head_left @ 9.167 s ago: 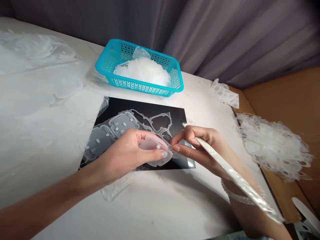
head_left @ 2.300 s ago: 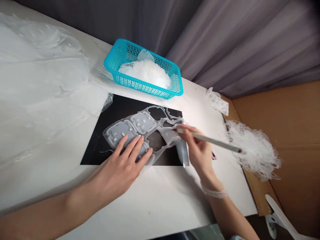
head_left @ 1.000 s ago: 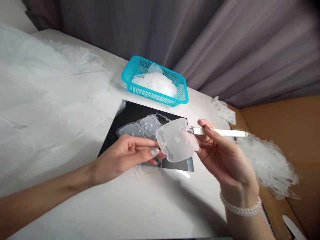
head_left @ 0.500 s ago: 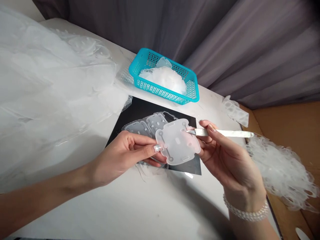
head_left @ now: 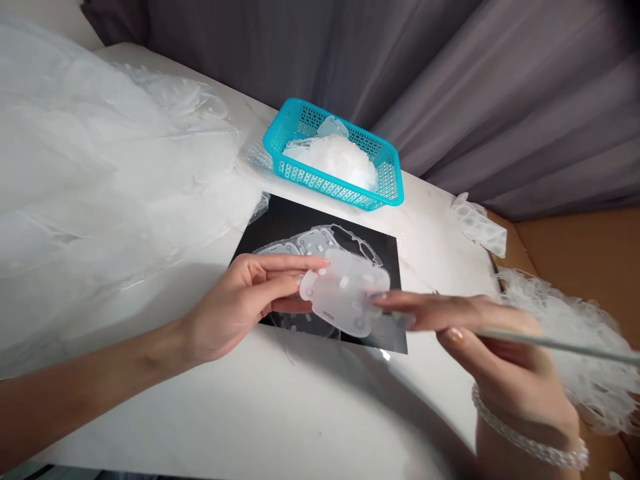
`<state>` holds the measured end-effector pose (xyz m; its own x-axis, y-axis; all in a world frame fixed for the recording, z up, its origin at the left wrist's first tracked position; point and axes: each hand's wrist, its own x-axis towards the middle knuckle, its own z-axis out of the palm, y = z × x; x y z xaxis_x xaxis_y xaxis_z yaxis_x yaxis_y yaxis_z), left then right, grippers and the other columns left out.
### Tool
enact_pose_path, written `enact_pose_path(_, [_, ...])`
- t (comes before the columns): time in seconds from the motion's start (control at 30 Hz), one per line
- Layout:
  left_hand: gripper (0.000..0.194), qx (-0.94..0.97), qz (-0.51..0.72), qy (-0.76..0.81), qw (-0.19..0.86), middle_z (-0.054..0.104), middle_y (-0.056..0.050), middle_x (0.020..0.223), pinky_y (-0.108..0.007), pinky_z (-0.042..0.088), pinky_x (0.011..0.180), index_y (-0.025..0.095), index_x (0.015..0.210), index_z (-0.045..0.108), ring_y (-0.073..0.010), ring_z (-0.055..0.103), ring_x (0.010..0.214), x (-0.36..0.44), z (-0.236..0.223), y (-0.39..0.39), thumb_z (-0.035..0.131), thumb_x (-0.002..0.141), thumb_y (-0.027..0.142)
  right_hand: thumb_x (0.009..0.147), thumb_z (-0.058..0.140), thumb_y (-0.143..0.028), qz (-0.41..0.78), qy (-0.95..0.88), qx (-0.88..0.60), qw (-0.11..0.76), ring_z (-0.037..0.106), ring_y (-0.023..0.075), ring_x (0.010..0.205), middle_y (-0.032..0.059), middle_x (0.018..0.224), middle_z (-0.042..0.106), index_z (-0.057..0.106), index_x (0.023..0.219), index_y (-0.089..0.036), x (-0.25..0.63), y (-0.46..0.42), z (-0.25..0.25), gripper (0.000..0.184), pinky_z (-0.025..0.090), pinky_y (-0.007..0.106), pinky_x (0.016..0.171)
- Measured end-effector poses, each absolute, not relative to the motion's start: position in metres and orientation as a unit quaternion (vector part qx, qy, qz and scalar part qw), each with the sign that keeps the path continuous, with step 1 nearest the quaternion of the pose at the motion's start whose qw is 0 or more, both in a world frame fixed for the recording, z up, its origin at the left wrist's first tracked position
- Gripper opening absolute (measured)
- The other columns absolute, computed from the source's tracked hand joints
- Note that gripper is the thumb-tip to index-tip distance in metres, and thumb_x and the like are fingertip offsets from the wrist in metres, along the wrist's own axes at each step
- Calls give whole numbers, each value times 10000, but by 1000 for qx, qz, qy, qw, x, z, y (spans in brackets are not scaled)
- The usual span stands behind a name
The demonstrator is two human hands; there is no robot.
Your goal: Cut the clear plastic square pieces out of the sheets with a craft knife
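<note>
The left hand [head_left: 243, 293] holds the left edge of a translucent silicone piece [head_left: 345, 293], which lies between the hands over a black sheet [head_left: 386, 257]. The right hand [head_left: 495, 340] clasps a slim pale tool [head_left: 565, 347], its forefinger stretched across to touch the piece's right edge.

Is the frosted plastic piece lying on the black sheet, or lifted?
Lifted: the left hand holds the frosted plastic piece above the black sheet, and a right-hand finger touches its edge.
</note>
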<state>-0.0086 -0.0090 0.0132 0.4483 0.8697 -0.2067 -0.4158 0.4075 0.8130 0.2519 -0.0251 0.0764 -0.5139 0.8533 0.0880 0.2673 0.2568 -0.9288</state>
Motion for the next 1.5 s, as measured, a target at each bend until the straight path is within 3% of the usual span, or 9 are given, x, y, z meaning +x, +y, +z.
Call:
enact_pose_path(0.07, [246,339,432,291,783,775,-24,1015,-241,604,818,223,1025,783,-158,714,922,-10,14,-7,584,892,163,959,535,-211,460,-779,-356,233,665,216,1148,-7,1242,703,713,1139,-354,258,-25,82,291,552,292,939])
enact_pose_path(0.13, [285,341,442,267,786,778,-32,986,-265,605,833,207,1042,779,-172,710,932,-11,14,-7,555,880,137,945,532,-216,454,-794,-357,190,671,215,1139,-14,1274,686,702,1148,-361,262,-23,85,301,555,267,927])
enact_pose_path(0.3, [299,362,443,271,774,770,-27,1052,-301,609,835,268,1143,740,-208,704,1009,-12,15,-9,614,888,177,970,495,-233,465,-774,-382,197,684,235,1117,25,1228,711,725,1061,-326,263,-21,85,264,551,312,943])
enact_pose_path(0.4, [483,365,434,285,772,763,-9,1085,-287,616,801,365,1318,604,-182,719,956,-12,15,-11,657,878,172,983,485,-251,480,-759,-386,212,688,247,1107,49,1213,717,734,1031,-304,263,-22,83,258,552,344,949])
enact_pose_path(0.5, [578,370,429,291,771,752,-19,1114,-277,615,800,383,1399,505,-158,726,899,-12,15,-12,661,882,175,988,478,-254,487,-753,-386,216,687,244,1109,52,1221,713,733,1034,-304,265,-21,82,264,551,345,952])
enact_pose_path(0.73, [576,369,428,294,771,739,-26,1145,-291,619,809,366,1410,490,-184,721,963,-12,15,-12,655,887,188,986,470,-257,497,-750,-378,216,669,264,1142,48,1234,706,734,1075,-313,266,-20,80,283,538,389,982])
enact_pose_path(1.03, [517,361,432,275,780,759,-19,1095,-291,619,813,368,1362,554,-175,722,936,-12,14,-11,657,888,188,991,440,-246,503,-750,-380,200,647,210,1179,-13,1262,694,705,1093,-362,267,-19,82,307,501,310,1025])
enact_pose_path(1.23, [469,349,434,292,777,769,-49,1051,-316,631,792,293,1336,598,-231,707,1028,-11,14,-11,644,881,189,981,464,-243,495,-741,-393,227,671,228,1139,19,1219,716,731,1065,-342,266,-20,80,297,533,316,982])
enact_pose_path(1.5, [405,298,427,247,817,768,-67,1052,-356,623,837,263,1313,625,-230,707,1035,-11,12,-8,586,921,169,980,482,-241,512,-724,-388,252,682,249,1116,68,1176,733,755,1027,-287,267,-18,74,280,535,348,984])
